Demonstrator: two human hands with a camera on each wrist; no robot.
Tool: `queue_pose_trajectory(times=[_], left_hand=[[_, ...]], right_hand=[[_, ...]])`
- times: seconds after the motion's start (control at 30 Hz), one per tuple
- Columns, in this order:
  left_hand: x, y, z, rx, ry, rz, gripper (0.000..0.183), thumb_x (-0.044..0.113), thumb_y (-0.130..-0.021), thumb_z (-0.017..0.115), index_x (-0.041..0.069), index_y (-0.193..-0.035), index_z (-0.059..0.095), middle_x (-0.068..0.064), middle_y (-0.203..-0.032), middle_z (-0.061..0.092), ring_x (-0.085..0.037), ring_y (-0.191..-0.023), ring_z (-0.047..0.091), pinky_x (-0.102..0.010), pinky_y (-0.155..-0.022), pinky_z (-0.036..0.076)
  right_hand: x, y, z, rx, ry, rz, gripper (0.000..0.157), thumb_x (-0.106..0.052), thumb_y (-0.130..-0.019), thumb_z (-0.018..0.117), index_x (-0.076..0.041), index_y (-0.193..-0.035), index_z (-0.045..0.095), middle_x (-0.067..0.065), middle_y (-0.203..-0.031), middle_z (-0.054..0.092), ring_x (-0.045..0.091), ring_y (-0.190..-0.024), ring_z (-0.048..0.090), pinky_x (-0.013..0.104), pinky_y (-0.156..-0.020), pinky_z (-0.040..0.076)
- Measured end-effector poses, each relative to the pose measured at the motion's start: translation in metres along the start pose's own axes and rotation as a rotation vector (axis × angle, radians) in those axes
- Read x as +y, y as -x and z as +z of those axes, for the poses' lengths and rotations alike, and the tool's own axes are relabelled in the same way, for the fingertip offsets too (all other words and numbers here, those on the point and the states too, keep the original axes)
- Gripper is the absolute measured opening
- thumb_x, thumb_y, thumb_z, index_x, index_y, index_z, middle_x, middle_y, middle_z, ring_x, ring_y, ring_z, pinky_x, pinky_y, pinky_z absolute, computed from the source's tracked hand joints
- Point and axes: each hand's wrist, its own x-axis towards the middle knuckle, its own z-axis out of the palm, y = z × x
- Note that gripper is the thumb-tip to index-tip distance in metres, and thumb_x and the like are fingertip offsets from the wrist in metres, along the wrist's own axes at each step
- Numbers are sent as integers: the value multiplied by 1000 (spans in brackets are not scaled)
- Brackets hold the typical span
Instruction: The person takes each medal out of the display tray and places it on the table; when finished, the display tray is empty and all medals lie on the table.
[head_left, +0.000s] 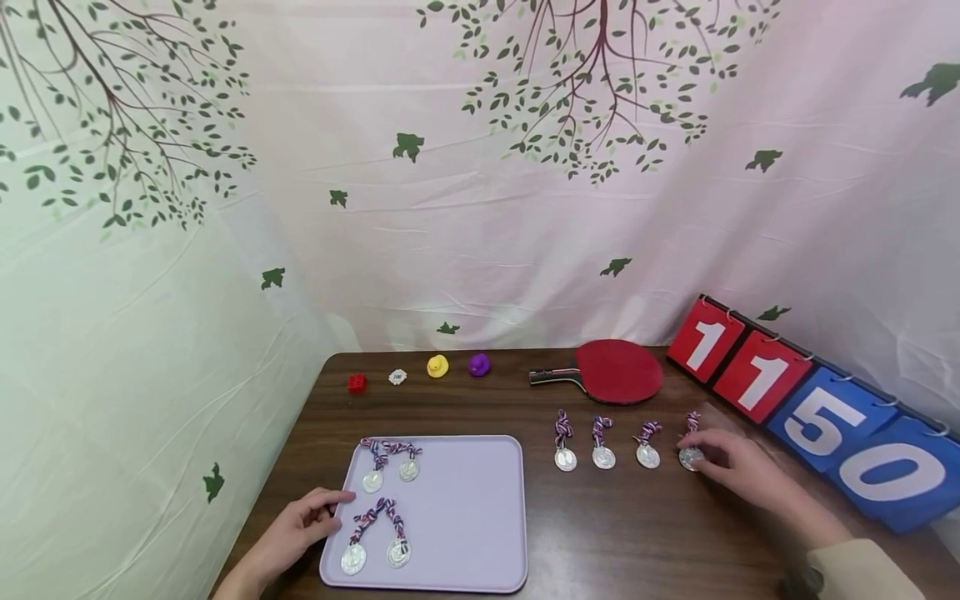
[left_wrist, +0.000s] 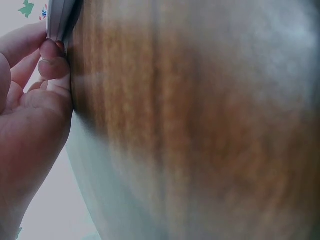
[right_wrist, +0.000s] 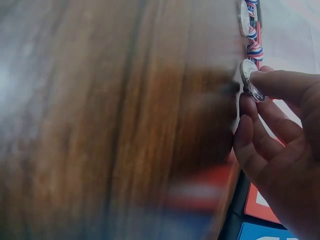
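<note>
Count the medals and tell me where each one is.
8. On the tray: two medals far left, two near left. On the table, right of the tray: three in a row; the eighth, at that row's right end, pinched in the right grip.

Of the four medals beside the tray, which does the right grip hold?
The rightmost medal, nearest the scoreboard: the right grip pinches its disc, while the other three medals lie untouched.

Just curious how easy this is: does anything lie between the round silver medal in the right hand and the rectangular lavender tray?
Yes: three similar medals with striped ribbons lie in a row on the brown table, between the medal in the right hand and the tray. They lie low, so lifting over probably works.
</note>
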Motion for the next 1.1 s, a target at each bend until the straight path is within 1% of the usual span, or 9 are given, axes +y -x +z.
queue_pose_trajectory(times=[0.17,0.3,0.43,0.5,0.67,0.83,0.93,1.0,1.1], left_hand=[[1,1,0,-4,-2,1,35,21,-89,66,14,-124,62,-13,-102,53,-19,-82,48,-27,-66,40],[1,1,0,-2,-6,7,34,20,-90,65,14,-123,63,-13,-101,53,-19,-82,49,-27,-66,40],[0,0,-1,-1,-16,22,33,20,-90,65,15,-122,63,-12,-100,53,-19,-82,49,-27,-66,40],[0,-1,-1,0,-21,30,32,20,-90,65,15,-122,64,-12,-99,53,-19,-82,49,-27,-66,40],[-2,-1,-1,1,-32,35,32,21,-90,65,16,-121,64,-12,-99,53,-19,-81,49,-27,-66,40],[-2,-1,-1,4,-30,24,32,22,-90,65,17,-121,64,-12,-100,53,-20,-83,49,-27,-67,40],[-1,-1,0,4,-29,21,32,21,-90,65,17,-122,64,-12,-100,53,-20,-83,49,-27,-67,40],[0,-1,0,5,-31,21,32,21,-90,65,17,-122,64,-12,-100,53,-20,-83,49,-27,-67,40],[1,-1,0,5,-34,20,32,21,-90,65,17,-122,64,-12,-99,53,-20,-82,49,-27,-66,40]], right_hand=[[-4,-1,-1,-15,27,-10,36,-16,-76,80,-27,-108,68,-2,-105,62,18,-93,56,38,-76,50],[-8,-2,-2,-12,49,-28,34,-14,-76,79,-23,-107,69,1,-106,63,22,-95,56,45,-79,50],[-6,-2,-1,-8,83,-38,31,-14,-76,79,-23,-105,70,8,-111,61,31,-105,54,55,-84,46],[-5,-2,0,-6,108,-48,31,-14,-76,79,-24,-104,71,8,-110,60,32,-106,53,57,-85,45],[-6,-3,0,13,167,-71,32,-15,-75,80,-27,-102,72,1,-98,55,25,-98,51,51,-80,48],[-25,-7,1,51,175,-70,28,-18,-77,78,-28,-102,72,-4,-95,54,17,-91,51,40,-76,50],[-44,-11,11,77,160,-114,27,-18,-78,78,-27,-102,71,-9,-94,55,13,-89,52,38,-75,49],[-57,-14,22,113,138,-171,26,-17,-78,78,-27,-101,71,-12,-94,56,11,-89,53,37,-75,49],[-79,-19,42,175,102,-317,24,-15,-78,78,-24,-99,71,-12,-95,57,8,-91,53,37,-78,48]])
